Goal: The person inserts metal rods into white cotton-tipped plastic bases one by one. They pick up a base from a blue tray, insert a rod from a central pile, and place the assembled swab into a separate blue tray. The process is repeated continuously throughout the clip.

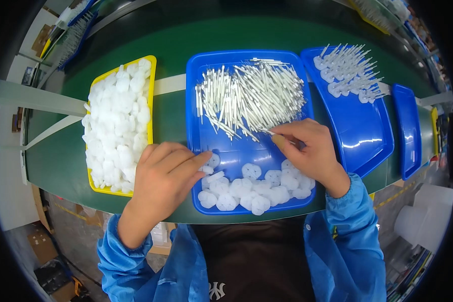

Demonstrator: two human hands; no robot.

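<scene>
A blue tray (196,143) in front of me holds a heap of thin white sticks (251,95) at its far side and translucent white scalloped discs (260,187) along its near edge. At the tray's left side, my left hand (167,170) has its fingers closed on one scalloped disc (214,160); part of the grip is hidden. My right hand (309,149) reaches to the near edge of the heap. Its thumb and forefinger pinch a thin white stick (268,132), whose other end lies by the heap.
On the left stands a yellow tray (153,83) heaped with white discs. To the right, a second blue tray (360,133) carries discs with upright sticks (350,70) at its far end. A narrower blue tray (407,131) stands beyond it. All rest on a green table (171,113).
</scene>
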